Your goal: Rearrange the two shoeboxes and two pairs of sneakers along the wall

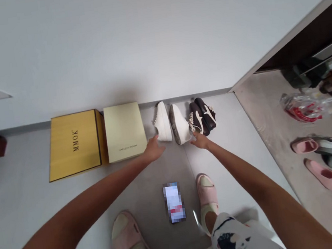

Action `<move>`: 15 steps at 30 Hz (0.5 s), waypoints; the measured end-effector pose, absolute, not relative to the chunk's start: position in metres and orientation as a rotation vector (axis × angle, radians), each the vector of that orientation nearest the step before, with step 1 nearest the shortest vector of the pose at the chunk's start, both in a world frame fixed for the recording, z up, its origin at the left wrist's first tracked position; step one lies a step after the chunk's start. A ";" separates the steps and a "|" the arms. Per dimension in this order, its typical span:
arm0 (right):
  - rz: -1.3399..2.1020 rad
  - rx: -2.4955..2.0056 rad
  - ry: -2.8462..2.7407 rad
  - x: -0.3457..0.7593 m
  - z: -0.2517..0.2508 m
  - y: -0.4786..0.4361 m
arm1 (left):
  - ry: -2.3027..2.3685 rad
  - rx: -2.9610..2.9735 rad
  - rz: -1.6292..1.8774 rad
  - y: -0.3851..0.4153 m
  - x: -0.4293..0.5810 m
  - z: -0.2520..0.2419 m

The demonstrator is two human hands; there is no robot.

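1. Okay, left hand (154, 150) sits at the near end of one white sneaker (162, 121), grip wide open, not holding it.
2. Right hand (200, 140), grip also open, has fingertips at the second white sneaker (179, 123), near a dark brown sneaker pair (203, 116).
3. White pair lies on the floor (28, 210) by the wall (114, 46); looks light, soft upper, stiffer sole; heel collar seems the easy hold.

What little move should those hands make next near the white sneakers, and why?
Probably grip the white sneakers, one in each hand: the left hand is reaching to one sneaker's near end and the right hand to the other's, and the pair sits side by side.
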State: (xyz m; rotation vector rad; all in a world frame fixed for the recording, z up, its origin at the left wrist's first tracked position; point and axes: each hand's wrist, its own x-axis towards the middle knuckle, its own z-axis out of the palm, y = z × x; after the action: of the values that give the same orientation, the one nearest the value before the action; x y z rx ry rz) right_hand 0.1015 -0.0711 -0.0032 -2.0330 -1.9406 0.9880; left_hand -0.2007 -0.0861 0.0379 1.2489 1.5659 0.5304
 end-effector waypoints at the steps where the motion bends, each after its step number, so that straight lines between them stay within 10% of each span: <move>1: 1.000 -2.061 -1.920 0.099 -0.010 -0.070 | 1.612 1.202 0.526 -0.079 -0.190 0.031; 15: 1.321 -1.810 -1.798 0.091 -0.035 -0.056 | 1.766 1.112 0.542 -0.055 -0.155 -0.050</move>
State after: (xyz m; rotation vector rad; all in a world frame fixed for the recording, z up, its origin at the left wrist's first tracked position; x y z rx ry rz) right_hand 0.0906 -0.0559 -0.0349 -1.8104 -1.7981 1.3212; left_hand -0.1555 -0.0550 -0.0497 1.1117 1.7660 0.5421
